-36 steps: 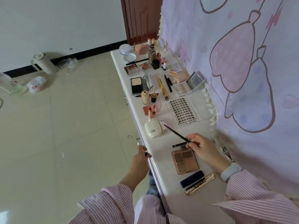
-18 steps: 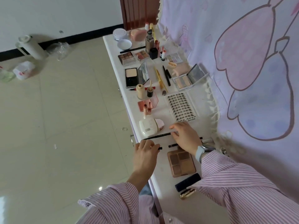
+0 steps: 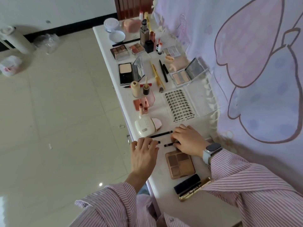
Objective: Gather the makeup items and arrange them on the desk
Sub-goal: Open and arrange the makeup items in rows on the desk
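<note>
Closest to me on the white desk [image 3: 165, 200] lie a dark blue case [image 3: 186, 184] and a gold mascara tube [image 3: 195, 189], side by side. Just past them is an open brown eyeshadow palette [image 3: 179, 164] with four brown colors in it.

My left hand [image 3: 144, 153] lies flat at the desk's edge, fingers spread. Its fingertips rest on a short black pencil [image 3: 157, 142]; it is not gripping it. My right hand [image 3: 186, 141] is bent over a dark brow pencil [image 3: 168, 144], and its fingertips pinch the pencil's end. A watch [image 3: 211, 150] sits on that wrist. A long black brush handle [image 3: 161, 134] lies just beyond both hands.

Farther on sits a cream compact [image 3: 145, 126], then a pink tray [image 3: 144, 102] with two small lip tubes [image 3: 143, 108] standing at its near edge. Beside it is a clear box of false lashes [image 3: 179, 105] in rows. Farther still, a black powder case [image 3: 126, 73] stands open with pale powder inside, and a clear palette [image 3: 186, 74] holds pale shades.
</note>
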Demonstrator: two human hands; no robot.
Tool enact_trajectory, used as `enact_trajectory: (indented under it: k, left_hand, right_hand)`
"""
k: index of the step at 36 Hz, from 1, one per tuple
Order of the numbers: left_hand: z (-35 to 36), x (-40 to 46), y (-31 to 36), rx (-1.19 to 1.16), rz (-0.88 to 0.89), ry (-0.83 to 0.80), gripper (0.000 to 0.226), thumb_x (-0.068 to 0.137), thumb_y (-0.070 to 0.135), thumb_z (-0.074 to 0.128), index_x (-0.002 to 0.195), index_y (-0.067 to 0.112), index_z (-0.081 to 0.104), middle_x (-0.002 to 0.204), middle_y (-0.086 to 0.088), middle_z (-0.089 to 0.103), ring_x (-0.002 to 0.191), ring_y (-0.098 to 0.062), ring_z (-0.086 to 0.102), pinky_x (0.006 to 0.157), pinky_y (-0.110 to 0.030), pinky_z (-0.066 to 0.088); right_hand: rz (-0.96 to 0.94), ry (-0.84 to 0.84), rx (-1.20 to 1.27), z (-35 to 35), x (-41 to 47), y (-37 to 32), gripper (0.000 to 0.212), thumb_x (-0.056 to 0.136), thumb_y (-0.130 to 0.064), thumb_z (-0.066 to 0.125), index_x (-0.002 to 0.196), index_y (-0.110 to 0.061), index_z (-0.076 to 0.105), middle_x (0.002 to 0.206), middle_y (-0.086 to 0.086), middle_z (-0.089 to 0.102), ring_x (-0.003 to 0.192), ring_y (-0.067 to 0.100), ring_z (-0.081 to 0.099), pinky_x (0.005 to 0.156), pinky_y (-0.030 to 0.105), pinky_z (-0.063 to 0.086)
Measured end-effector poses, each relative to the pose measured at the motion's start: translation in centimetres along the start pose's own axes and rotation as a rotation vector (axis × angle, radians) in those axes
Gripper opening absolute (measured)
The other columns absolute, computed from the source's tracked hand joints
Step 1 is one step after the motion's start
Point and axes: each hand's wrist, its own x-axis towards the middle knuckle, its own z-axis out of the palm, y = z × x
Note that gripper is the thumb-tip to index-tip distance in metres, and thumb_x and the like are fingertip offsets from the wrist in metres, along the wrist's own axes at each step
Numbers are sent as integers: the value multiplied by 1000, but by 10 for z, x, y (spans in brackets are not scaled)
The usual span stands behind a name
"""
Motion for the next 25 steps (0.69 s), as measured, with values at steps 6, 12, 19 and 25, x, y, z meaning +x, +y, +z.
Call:
enact_trajectory:
  k: [6,12,19,25]
  left_hand:
    - [1,-20,-6,-36,22,-54,17,81,20,52,90,18,66,89,2,62,87,-16,47,76,-30,32]
    - [-9,-22,-5,-42,1,-157,20,73,15,69,93,17,67,92,1,63,87,-19,54,75,-37,47]
    - [-41,-16,5,-395,-230,-296,33,90,33,50,116,15,61,103,2,63,88,-14,61,81,-31,46]
    - [-67,-21,13,-704,-330,-325,32,89,26,60,121,22,54,86,16,59,76,3,57,70,-10,44]
  right_hand:
    - [-146,60,-98,-3,2,-2,15,87,-20,53,93,-8,59,100,4,58,102,24,50,82,35,37]
    - [16,327,253,-20,-17,-12,10,89,-16,55,96,-9,57,91,3,63,88,19,55,81,28,39]
    - [219,269,823,-36,-39,-39,14,94,-16,49,107,-17,54,82,-5,59,50,1,50,47,13,39]
    - [221,-89,771,-21,-55,-65,23,96,-16,45,116,-17,56,86,-15,61,68,-4,57,60,12,42]
